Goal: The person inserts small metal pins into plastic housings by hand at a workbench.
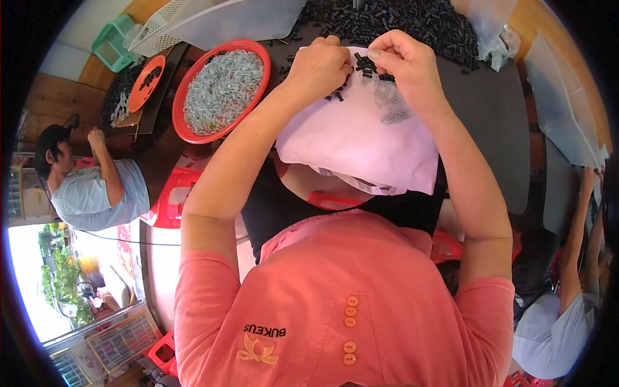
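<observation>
A pale pinkish-white cloth [361, 138] drapes from the dark table's near edge toward my lap. Small black pieces [365, 64] lie on its upper part between my hands, beside a grey smudged patch. My left hand [320, 68] rests at the cloth's upper left with its fingers curled closed; whatever they hold is hidden. At the upper right, my right hand [407, 68] pinches thumb and forefinger together over the black pieces. Anything in that pinch is too small to make out. Beyond both hands spreads a large heap of similar black pieces [393, 22].
Left of my left arm stands a red basin [182, 122] full of small clear pieces. Translucent plastic bins [238, 22] border the table at the back left and right. One person [103, 187] sits at the left by an orange plate [147, 97]; another person's arm [577, 238] shows at right.
</observation>
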`<state>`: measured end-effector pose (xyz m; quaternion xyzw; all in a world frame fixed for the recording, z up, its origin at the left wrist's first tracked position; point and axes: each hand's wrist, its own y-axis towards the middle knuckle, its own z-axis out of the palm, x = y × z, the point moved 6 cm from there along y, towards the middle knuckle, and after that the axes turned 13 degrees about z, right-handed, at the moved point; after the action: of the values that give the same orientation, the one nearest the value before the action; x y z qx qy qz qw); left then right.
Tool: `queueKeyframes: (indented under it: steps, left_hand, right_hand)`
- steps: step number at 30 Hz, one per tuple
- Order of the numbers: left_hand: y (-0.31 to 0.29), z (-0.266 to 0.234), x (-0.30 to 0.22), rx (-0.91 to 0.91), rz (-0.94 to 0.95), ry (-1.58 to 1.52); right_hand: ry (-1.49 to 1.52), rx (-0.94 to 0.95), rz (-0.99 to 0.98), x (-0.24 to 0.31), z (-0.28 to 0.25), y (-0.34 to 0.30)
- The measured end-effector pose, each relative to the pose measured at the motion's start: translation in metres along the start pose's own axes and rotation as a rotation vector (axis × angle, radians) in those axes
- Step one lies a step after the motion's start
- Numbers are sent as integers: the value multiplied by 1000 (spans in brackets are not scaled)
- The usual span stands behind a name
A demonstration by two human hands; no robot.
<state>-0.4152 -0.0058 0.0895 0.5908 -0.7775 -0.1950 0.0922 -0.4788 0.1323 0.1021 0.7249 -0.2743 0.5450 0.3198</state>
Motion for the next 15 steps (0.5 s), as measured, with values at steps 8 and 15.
queueKeyframes:
  steps: [8, 15]
  left_hand:
    - [17, 7, -5, 178, -145, -31]
    - [-13, -9, 2, -225, -249, -458]
  right_hand:
    - [51, -57, -35, -1, -3, -1]
    - [71, -55, -59, 5, -4, -2]
